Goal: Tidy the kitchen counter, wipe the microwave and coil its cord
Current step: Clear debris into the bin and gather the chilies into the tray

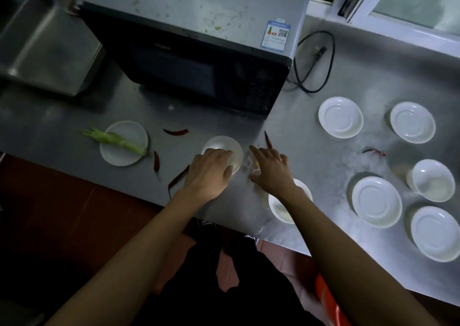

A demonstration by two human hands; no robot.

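My left hand (210, 170) lies over a small white bowl (232, 149) near the counter's front edge, with the fingers curled on its top and the thumb at its rim. My right hand (271, 168) reaches forward beside it with straight fingers, and the fingertips are just short of a red chili (268, 139). Something small and translucent (250, 165) sits under that hand, too blurred to name. The microwave (199, 14) stands behind, its grey top spotted with food scraps. Its black cord (329, 61) lies loose on the counter to the right.
Several white saucers, among them a saucer (340, 117), are spread over the steel counter (311, 156) at the right. At the left, a plate (129, 132) carries a green vegetable stalk (112, 140). More red chilies (175, 132) lie scattered. A steel unit (47, 51) stands at the far left.
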